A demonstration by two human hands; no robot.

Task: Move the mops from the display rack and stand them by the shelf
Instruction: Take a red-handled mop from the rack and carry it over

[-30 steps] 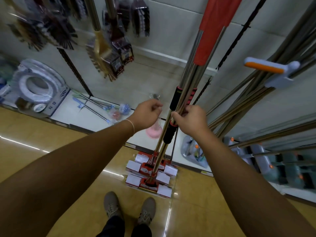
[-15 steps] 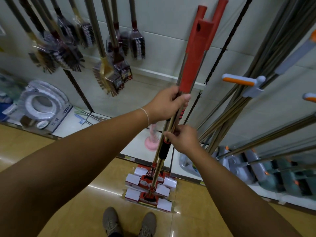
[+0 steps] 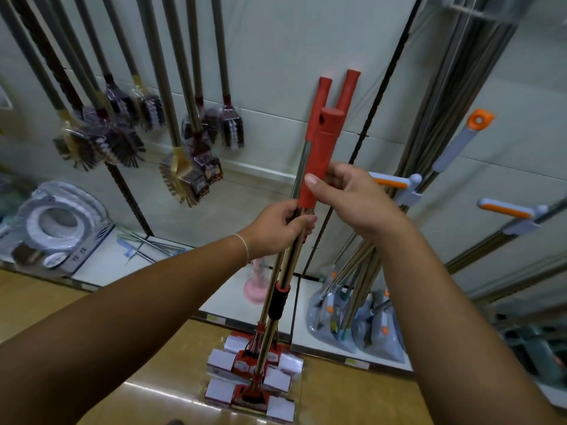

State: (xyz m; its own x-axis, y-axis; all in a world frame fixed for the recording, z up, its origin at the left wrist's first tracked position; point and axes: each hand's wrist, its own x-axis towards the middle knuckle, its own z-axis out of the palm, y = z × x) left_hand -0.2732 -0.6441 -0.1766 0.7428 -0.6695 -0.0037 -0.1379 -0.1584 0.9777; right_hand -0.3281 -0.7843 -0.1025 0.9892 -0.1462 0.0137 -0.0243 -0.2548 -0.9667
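Since half a second ago my right hand (image 3: 352, 204) has gone up to the red top grips, and my left hand (image 3: 282, 228) has slid down below it. My left hand is curled tight round the metal poles. My right hand holds the red grips (image 3: 322, 148) with the thumb in front.

I am holding three mops (image 3: 276, 302), going by the three red tops. Their heads (image 3: 251, 381) stand on the brown floor (image 3: 147, 375), right in front of the low white shelf (image 3: 322, 305). White paper bands wrap the heads, but I cannot read them.

A box with a white toilet seat (image 3: 58, 222) sits on the shelf at the left. It has small writing that I cannot make out. A pink plunger (image 3: 254, 286) stands behind the poles. Brushes (image 3: 184, 173) hang on the white wall (image 3: 276, 56). More mops with orange and grey handles (image 3: 395, 185) lean at the right.
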